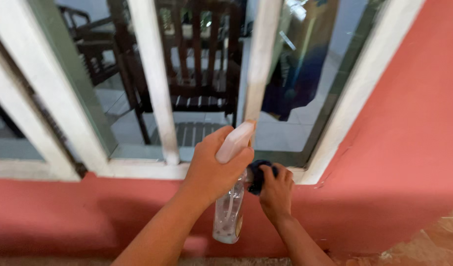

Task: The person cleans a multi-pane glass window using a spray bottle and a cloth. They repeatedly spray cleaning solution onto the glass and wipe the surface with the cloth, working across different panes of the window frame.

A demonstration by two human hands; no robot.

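My left hand grips the top of a clear spray bottle, whose pale trigger head points up toward the window. The bottle hangs upright in front of the pink wall. Just to its right, my right hand is closed on a dark blue cloth, bunched against the bottle's neck just below the white window sill. Both hands are close together, almost touching.
A window with a white frame and white vertical bars fills the upper view. Through the glass stands a dark wooden chair on pale tiles. A salmon-pink wall runs below and to the right; a strip of floor shows at the bottom right.
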